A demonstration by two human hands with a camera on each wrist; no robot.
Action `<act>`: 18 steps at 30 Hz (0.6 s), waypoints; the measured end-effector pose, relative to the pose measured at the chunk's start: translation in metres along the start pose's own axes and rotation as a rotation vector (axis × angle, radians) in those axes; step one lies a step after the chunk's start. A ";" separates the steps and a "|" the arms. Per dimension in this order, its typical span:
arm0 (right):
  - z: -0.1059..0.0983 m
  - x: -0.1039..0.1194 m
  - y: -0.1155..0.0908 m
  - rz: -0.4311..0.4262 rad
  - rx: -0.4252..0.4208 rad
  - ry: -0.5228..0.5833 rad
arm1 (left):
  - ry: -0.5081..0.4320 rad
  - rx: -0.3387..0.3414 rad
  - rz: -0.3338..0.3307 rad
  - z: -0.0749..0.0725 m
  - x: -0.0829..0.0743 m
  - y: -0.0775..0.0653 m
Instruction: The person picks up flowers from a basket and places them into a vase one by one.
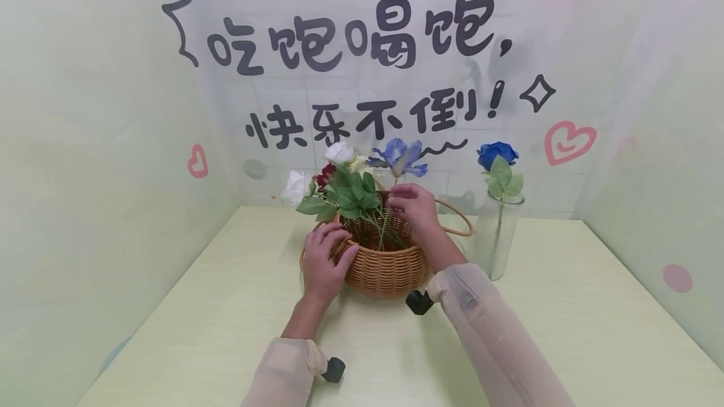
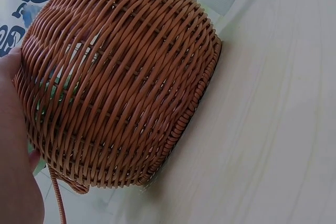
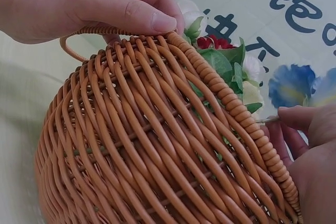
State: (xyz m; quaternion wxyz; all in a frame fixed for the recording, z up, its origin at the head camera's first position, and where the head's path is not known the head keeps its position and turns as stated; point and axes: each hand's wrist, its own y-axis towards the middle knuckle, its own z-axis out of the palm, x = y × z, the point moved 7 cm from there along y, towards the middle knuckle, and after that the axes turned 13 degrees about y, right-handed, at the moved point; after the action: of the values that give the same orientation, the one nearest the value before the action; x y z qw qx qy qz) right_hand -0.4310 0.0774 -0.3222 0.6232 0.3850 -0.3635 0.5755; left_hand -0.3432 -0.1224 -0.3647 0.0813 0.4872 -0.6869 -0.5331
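Note:
A brown wicker basket (image 1: 390, 275) stands on the table, its rim pinched by my left hand (image 1: 326, 262), with the thumb (image 3: 164, 23) on the outer side. My right hand (image 1: 415, 211) is over the basket's opening. Its thumb and fingers pinch the thin stem (image 3: 269, 120) of a blue-purple iris-like flower (image 1: 398, 159), which stands upright above the hand. The stem's lower part runs down into the basket. Leaning left in the basket are white roses (image 1: 339, 152), a dark red flower (image 1: 325, 176), a cream flower (image 1: 359, 165) and green leaves (image 1: 347, 196).
Right of the basket stands a tall clear glass vase (image 1: 511, 231) holding a blue rose (image 1: 498, 156). The basket's looped handle (image 1: 465, 222) sticks out toward it. A printed backdrop (image 1: 362, 86) closes off the table's (image 1: 237, 306) far edge, with sheets at both sides.

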 end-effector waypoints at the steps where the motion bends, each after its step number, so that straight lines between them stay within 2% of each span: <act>1: 0.000 0.000 0.000 0.000 -0.003 0.009 | 0.001 0.000 0.000 0.000 0.000 0.000; 6: 0.001 -0.001 -0.001 0.006 -0.005 0.035 | 0.008 -0.004 0.002 -0.001 0.001 -0.001; 18: 0.001 0.001 -0.004 0.019 0.052 0.009 | 0.011 -0.008 0.013 -0.001 -0.001 -0.001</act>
State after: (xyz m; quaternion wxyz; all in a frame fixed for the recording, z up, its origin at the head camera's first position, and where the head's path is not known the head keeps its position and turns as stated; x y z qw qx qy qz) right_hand -0.4268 0.0763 -0.3210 0.6094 0.3948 -0.3492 0.5923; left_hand -0.3415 -0.1222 -0.3641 0.0903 0.4854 -0.6874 -0.5326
